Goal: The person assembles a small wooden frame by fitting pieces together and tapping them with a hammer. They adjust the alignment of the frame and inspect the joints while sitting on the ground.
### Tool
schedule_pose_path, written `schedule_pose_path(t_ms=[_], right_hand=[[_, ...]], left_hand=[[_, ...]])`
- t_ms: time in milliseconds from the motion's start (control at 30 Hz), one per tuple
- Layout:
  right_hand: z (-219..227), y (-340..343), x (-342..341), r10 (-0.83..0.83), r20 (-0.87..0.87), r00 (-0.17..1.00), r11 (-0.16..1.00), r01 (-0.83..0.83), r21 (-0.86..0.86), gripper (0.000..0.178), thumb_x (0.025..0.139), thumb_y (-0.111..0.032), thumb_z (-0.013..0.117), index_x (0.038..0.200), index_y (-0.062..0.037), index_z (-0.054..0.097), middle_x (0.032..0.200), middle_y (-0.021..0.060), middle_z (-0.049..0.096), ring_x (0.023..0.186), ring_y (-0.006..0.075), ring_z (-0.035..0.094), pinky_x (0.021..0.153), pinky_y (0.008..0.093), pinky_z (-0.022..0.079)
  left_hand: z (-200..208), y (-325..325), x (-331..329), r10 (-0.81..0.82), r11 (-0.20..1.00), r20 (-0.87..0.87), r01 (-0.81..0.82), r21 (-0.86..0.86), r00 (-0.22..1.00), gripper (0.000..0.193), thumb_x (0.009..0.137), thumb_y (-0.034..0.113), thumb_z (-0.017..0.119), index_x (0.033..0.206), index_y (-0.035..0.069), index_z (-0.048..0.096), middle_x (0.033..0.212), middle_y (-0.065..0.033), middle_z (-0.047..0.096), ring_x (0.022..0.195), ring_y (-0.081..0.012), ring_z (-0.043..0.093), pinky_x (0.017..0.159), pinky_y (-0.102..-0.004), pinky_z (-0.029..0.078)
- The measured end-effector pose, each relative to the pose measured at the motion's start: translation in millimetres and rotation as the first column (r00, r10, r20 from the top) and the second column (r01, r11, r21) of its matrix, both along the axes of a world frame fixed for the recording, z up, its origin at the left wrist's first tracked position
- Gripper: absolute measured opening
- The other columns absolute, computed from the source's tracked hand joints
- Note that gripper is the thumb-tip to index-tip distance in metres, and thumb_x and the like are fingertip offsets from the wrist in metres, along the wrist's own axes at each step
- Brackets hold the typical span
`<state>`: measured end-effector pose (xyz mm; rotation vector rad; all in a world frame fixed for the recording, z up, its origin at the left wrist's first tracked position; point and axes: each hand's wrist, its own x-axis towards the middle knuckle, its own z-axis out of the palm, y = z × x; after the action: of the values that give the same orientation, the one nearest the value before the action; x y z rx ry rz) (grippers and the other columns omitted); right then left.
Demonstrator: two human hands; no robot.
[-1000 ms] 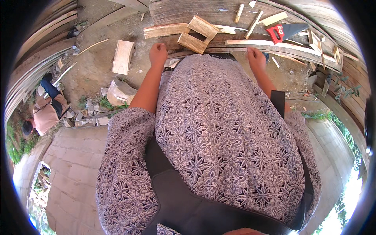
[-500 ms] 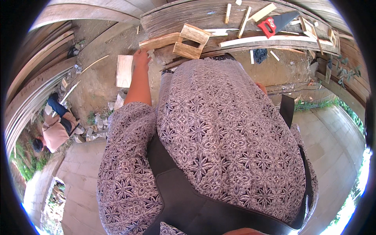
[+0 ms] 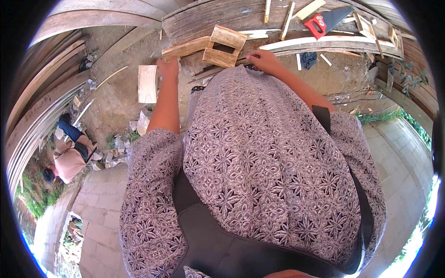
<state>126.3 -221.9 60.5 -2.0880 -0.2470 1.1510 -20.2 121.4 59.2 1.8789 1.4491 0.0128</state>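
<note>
Left hand (image 3: 168, 66) hangs near the right edge of the pale block (image 3: 147, 84), fingers unclear — right hand (image 3: 263, 60) beside the wooden frame (image 3: 219, 57), fingers bent, grip unclear — dirt (image 3: 113, 99) lies open left of the block

Brown bare-earth ground (image 3: 110, 98) spreads across the frame's upper left, weathered brown timber planks (image 3: 417, 92) line the upper right edge, a pale grey block-patterned surface (image 3: 103, 199) curves through the lower left, and white daylight (image 3: 421, 241) glares lower right.
</note>
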Motion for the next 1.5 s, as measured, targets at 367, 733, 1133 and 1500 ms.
schedule_pose_path(t_ms=[367,733,1133,1500], right_hand=[[34,52,7,0.054,0.577,0.815,0.996,-0.087,0.029,0.075,0.071,-0.029,0.084,0.137,-0.0193,0.05,0.125,0.0201,0.048,0.118,0.0404,0.05,0.099,0.0465,0.047],[23,52,15,0.185,0.633,0.752,0.975,-0.219,-0.026,0.07,0.076,-0.025,0.08,0.139,-0.0247,0.05,0.128,0.0155,0.051,0.121,0.0361,0.05,0.099,0.0445,0.049],[18,55,18,0.211,0.662,0.719,0.971,-0.233,-0.056,0.07,0.077,-0.027,0.08,0.139,-0.0268,0.05,0.126,0.0152,0.053,0.118,0.036,0.053,0.098,0.0448,0.05],[16,56,29,0.156,0.667,0.729,0.955,-0.282,0.086,0.07,0.075,-0.03,0.081,0.138,-0.0231,0.052,0.125,0.0165,0.055,0.112,0.0368,0.057,0.097,0.043,0.049]], left_hand=[[62,-128,2,-0.696,0.635,-0.141,0.696,0.334,0.704,0.113,0.06,0.057,0.087,0.139,-0.005,0.033,0.131,-0.0239,0.038,0.122,-0.0425,0.04,0.1,-0.0528,0.037],[36,-148,10,-0.656,0.629,-0.219,0.684,0.37,0.722,0.122,0.054,0.057,0.09,0.14,-0.004,0.028,0.138,-0.0227,0.033,0.124,-0.0403,0.037,0.095,-0.0518,0.035],[41,-155,19,-0.617,0.66,-0.228,0.653,0.372,0.753,0.124,0.055,0.063,0.087,0.139,-0.006,0.027,0.135,-0.024,0.036,0.125,-0.0416,0.039,0.097,-0.0544,0.035],[37,-155,20,-0.626,0.653,-0.173,0.632,0.418,0.761,0.118,0.056,0.049,0.089,0.138,-0.008,0.027,0.138,-0.026,0.033,0.124,-0.0429,0.036,0.098,-0.053,0.032]])
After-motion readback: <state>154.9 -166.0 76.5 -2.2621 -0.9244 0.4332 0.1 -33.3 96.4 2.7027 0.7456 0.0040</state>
